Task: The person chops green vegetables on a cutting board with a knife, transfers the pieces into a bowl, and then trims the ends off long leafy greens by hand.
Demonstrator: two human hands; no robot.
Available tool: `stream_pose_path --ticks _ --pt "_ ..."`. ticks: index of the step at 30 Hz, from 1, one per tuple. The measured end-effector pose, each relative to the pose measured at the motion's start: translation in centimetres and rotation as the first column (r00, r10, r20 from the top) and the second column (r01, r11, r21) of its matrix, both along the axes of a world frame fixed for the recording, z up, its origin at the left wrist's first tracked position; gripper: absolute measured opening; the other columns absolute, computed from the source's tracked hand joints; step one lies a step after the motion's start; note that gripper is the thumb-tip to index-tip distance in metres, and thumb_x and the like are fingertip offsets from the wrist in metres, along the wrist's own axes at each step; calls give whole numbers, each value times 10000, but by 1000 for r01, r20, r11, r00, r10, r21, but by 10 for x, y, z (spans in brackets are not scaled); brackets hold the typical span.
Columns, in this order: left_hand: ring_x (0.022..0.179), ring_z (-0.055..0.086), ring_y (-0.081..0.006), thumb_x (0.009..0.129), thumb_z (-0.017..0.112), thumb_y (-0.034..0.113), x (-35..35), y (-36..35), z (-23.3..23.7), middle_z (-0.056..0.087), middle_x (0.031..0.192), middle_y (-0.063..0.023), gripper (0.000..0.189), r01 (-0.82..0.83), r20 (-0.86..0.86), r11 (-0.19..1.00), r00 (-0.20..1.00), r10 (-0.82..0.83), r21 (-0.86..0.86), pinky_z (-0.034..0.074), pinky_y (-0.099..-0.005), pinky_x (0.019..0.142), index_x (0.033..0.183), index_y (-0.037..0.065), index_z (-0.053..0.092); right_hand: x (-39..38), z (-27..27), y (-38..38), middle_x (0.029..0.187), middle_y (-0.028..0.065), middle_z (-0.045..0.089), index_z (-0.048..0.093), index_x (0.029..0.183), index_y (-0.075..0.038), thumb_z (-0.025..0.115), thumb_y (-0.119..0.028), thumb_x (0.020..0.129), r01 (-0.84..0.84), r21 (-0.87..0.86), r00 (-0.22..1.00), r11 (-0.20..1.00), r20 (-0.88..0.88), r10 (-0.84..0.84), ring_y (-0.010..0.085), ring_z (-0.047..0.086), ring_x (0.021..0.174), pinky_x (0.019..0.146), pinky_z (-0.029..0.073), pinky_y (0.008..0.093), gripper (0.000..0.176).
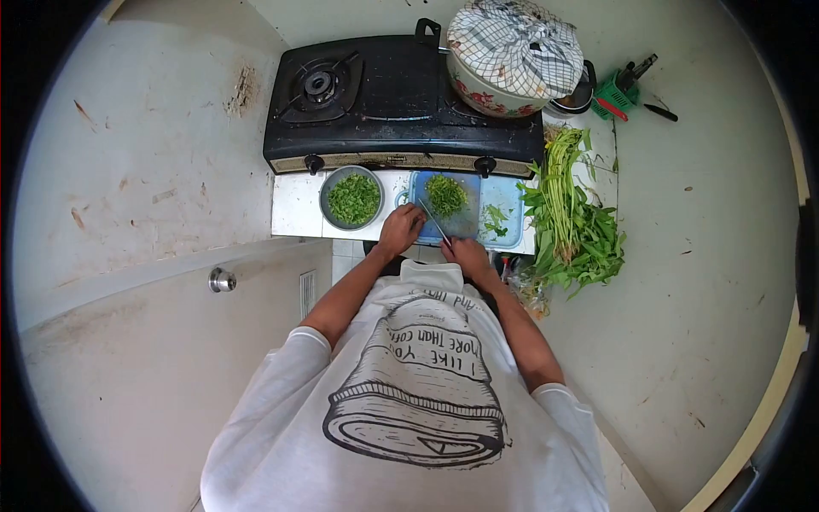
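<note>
My right hand (pixel 467 257) is closed around the handle of a knife (pixel 433 221), whose thin blade slants up and left over a blue cutting board (pixel 463 224). My left hand (pixel 401 229) is at the board's left edge, fingers curled close to the blade's tip; whether they touch it or pinch anything is too small to tell. Beyond the blade lies a small heap of finely chopped greens (pixel 445 196). The board rests on a light blue tray (pixel 514 201) with loose leaf bits (pixel 495 220) on its right side. Left of it, a grey bowl (pixel 324 206) holds more chopped greens.
A black two-burner stove (pixel 399 85) stands behind the counter (pixel 294 205). On its right sits a floral pot (pixel 478 96) under a checked cloth (pixel 516 51). Leafy stalks (pixel 563 205) overhang the counter's right end, near a green basket (pixel 611 94) of utensils. A wall (pixel 153 171) bounds the left.
</note>
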State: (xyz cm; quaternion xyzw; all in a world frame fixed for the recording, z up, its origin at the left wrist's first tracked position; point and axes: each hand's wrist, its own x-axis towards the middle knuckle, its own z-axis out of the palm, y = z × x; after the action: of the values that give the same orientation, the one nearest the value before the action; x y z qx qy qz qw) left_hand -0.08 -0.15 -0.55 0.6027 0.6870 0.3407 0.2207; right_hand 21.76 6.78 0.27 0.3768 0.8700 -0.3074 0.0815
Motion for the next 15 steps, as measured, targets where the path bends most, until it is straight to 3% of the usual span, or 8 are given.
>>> stream_pose_path --ticks 8,15 --pt "891 636 -354 876 663 78 -16 6 2 618 931 -135 72 151 -27 988 988 -150 14 530 -464 809 934 36 674 -4 -2 -29 737 293 681 694 879 12 526 -430 1021 97 44 995 994 -44 -95 457 713 734 692 577 550 494" --pt "923 646 -336 868 683 106 -26 11 -4 635 966 -118 99 255 -78 967 964 -253 16 546 -446 825 952 55 695 -24 -1 -28 770 288 693 713 885 13 537 -425 1019 137 27 990 990 29 -138 456 718 767 738 576 544 490"
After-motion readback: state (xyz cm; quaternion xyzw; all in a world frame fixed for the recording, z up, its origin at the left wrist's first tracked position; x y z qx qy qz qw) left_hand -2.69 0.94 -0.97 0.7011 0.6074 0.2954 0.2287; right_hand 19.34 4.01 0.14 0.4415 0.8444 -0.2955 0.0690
